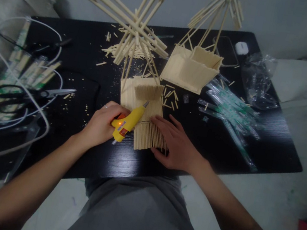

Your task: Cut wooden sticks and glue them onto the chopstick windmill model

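My left hand (101, 124) is closed round a yellow hot glue gun (128, 122), whose nozzle points up and right onto a flat panel of wooden sticks (146, 106). A smaller raised piece of sticks (149, 90) stands on that panel just beyond the nozzle. My right hand (176, 142) lies flat with fingers spread on the panel's lower right part, pressing it onto the black table (254, 147).
A box-shaped stick structure (192, 68) with long sticks rising from it stands behind the panel, beside a taller stick frame (133, 21). Black scissors (27, 94), white cable and stick packets lie at left. Clear green-printed wrappers (231, 108) lie at right, a white case (241, 47) at the far corner.
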